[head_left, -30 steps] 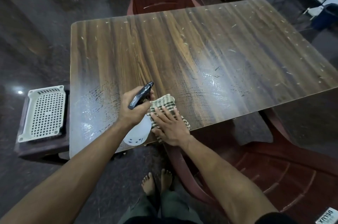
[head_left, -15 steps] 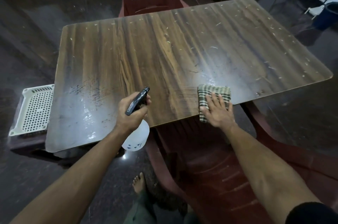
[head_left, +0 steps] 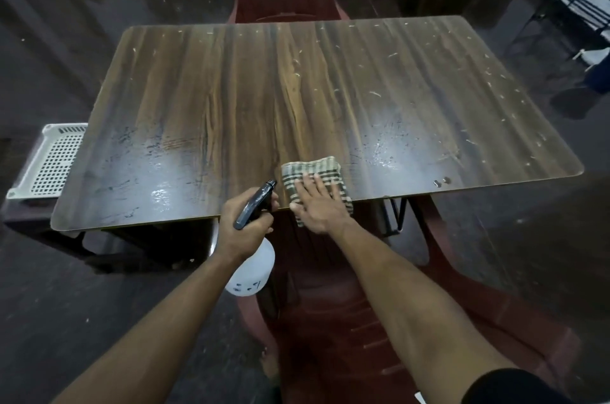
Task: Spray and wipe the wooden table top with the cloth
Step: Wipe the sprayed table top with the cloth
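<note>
The right grip [head_left: 318, 204] lies flat, fingers straight, pressing the cloth [head_left: 313, 181] onto the worktop [head_left: 297, 90] at its near edge. Just beside it, the left grip [head_left: 246, 227] clenches the spray bottle [head_left: 252, 266], whose white body hangs below the edge. Wet streaks shine on the near surface.

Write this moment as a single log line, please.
step: wiping | right hand: flat on checked cloth, near edge of wooden table top | left hand: grips spray bottle | far side: specks remain
</note>
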